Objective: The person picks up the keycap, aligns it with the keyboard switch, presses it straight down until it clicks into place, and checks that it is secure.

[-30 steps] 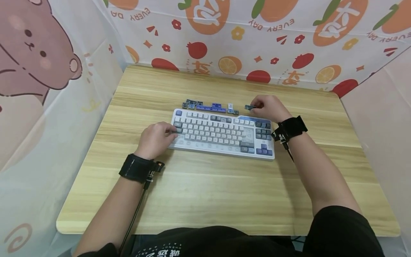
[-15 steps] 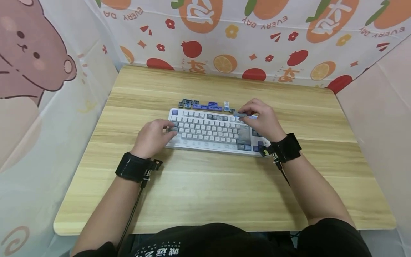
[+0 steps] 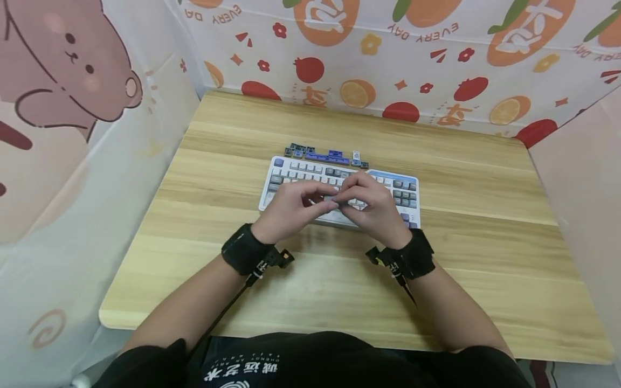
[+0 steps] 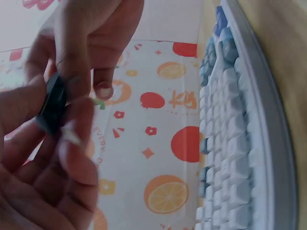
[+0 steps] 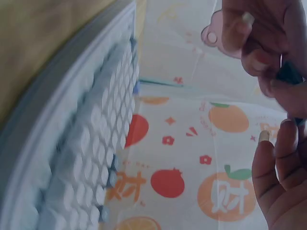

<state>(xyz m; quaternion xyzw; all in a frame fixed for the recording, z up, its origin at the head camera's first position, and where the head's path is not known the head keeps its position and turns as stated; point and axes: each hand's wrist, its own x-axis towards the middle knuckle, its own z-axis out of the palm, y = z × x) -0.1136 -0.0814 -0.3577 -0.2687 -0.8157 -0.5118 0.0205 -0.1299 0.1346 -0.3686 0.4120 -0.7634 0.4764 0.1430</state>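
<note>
- One wooden table is used as the work surface; part of its near edge is hidden by a black shirt.
- White keyboard is set around mid-table, probably so it can be reached from either side without stretching. Its middle is blocked in the head view by the left hand and the right hand, its near right corner gets lost around the right wrist strap, and in both wrist views it's cut off.
- Both hands are brought together fingertip to fingertip, with a dark keycap pinched by each. Looks like it's gripped from two sides so it can be steadied or turned. The right thumb's exact hold is hard to make out.
- Loose keycaps are laid just past the keyboard's far edge, left to middle, presumably kept close but off the keys. Any markings are too small to be read.
- That dark keycap is held above the keyboard, mostly covered by fingers. Whether it's one piece or two can't be told.
</note>
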